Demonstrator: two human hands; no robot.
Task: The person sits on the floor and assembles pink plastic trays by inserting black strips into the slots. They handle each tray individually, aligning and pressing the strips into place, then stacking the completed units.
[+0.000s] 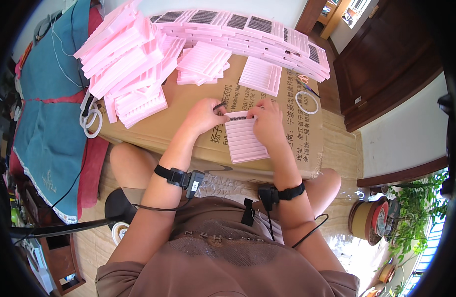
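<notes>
A pink grooved tray (246,141) lies in front of me on a large cardboard box (188,123). In its top groove is a short black fringed strip (239,118), like false lashes. My left hand (204,118) is at the tray's upper left corner, its fingers pinching another small dark fringed strip (220,106). My right hand (268,123) reaches over the tray's upper right edge. Its thumb and fingers close together at the strip's right end; what lies between them is hidden. Most of the lower grooves look bare.
Pink trays lean in a tall uneven pile (124,64) on the left. Behind, stacked trays (228,37) hold black strips. Nearer are loose trays (203,62) and a single tray (260,75). Scissors (304,81) and a white ring (307,102) lie right; more white rings (92,123) left.
</notes>
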